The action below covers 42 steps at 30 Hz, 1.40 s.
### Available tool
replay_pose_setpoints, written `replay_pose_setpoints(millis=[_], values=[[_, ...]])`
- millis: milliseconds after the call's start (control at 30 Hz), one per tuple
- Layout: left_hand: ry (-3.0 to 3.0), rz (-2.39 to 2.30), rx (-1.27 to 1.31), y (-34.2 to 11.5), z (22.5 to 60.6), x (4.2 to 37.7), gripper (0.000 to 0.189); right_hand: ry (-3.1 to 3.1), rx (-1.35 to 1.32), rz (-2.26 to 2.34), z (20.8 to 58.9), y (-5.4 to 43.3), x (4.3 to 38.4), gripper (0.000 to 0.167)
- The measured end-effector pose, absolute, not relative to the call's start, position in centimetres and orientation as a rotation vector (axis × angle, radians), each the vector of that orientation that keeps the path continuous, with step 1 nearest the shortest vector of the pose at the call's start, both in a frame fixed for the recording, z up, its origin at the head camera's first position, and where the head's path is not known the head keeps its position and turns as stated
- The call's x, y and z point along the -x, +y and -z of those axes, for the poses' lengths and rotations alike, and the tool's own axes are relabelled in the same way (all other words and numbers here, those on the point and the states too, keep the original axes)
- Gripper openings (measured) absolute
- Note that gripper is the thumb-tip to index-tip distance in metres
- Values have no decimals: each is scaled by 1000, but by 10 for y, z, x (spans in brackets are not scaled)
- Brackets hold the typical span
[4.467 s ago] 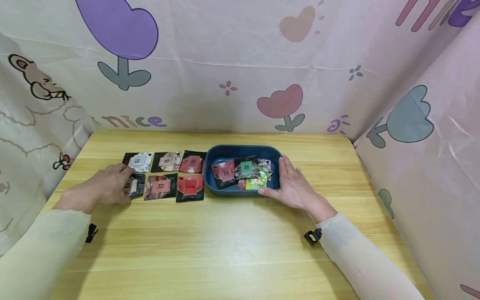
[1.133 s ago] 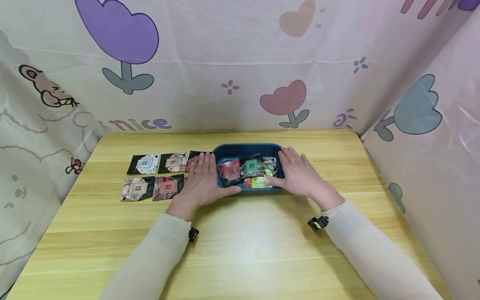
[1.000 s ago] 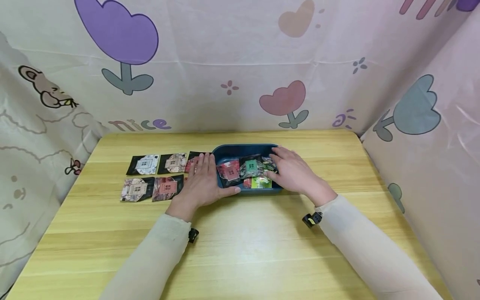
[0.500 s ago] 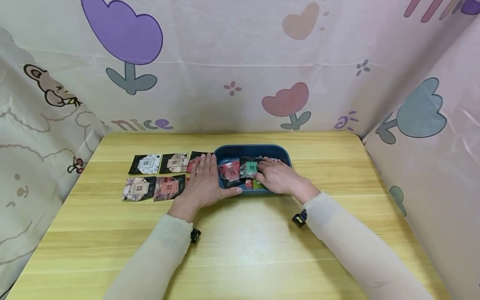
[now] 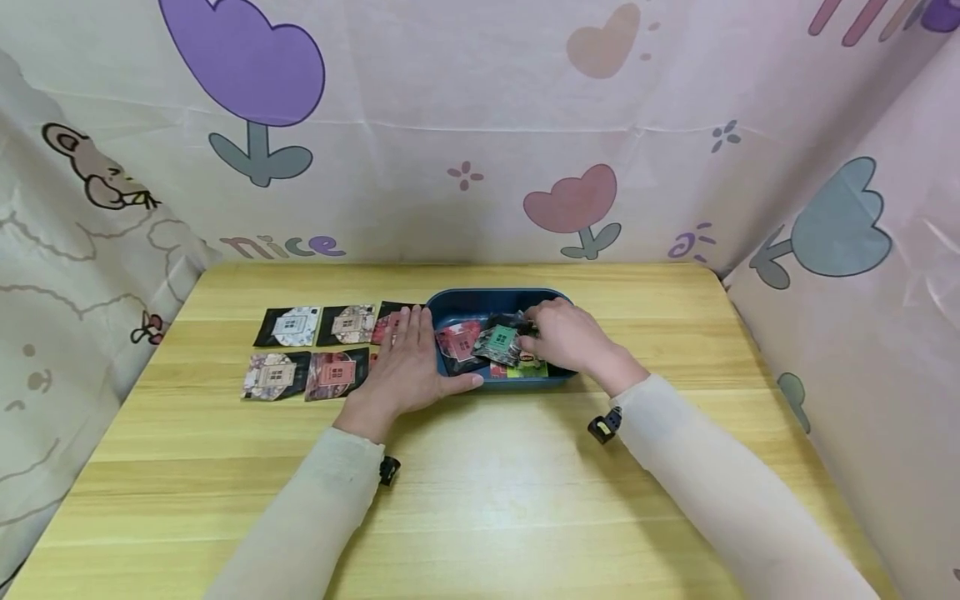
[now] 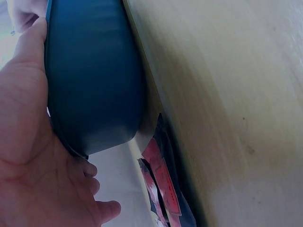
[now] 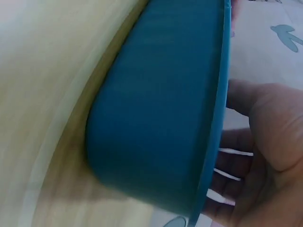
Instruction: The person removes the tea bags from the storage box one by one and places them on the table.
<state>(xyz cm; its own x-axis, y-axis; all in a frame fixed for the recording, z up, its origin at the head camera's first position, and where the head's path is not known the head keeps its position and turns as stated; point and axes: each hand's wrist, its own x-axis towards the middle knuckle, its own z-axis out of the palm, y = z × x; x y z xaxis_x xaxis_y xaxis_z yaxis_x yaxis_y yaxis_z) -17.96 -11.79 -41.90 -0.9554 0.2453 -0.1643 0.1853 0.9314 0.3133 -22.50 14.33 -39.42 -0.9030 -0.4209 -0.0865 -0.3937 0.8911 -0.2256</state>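
A dark blue rectangular box [image 5: 465, 298] holds several tea bag sachets. My left hand [image 5: 402, 371] lies flat along the left end of the box, fingers straight and thumb along the near rim; in the left wrist view its palm [image 6: 28, 142] is at the rim. My right hand [image 5: 567, 335] reaches over the right part of the box with bent fingers, pinching at the sachets. A sachet with a green label [image 5: 501, 340] sits tilted beside its thumb. In the right wrist view the fingers [image 7: 236, 163] go behind the box wall, their tips hidden.
Left of the box, sachets lie in two rows: a white one [image 5: 292, 326] and a beige one [image 5: 347, 324] behind, a cream one [image 5: 273, 377] and a pinkish one [image 5: 334, 374] in front. Others are partly under my left hand. A printed curtain [image 5: 420, 217] rises behind the table.
My left hand came from the sachets at the left to the box end. My right hand left the right rim and reached inside; the green-labelled sachet has turned and shifted slightly left.
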Motion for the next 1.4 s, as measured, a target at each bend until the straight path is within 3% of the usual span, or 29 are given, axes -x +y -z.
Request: replay_pose_setpoints(millis=[233,333,667,1400], values=[[2895,-430,-345,-120,419,180,137,2908,537,163,405,116,233,98],[2894,-421,-348,-119,420,181,137,2909,484,150,411,106,234,108],[2905,-424,-366,-120,421,180,137,2862,478,53,415,98,238,96],[2897,-423,-361,-120,420,180,138,2822,785,19,408,120,250,92]])
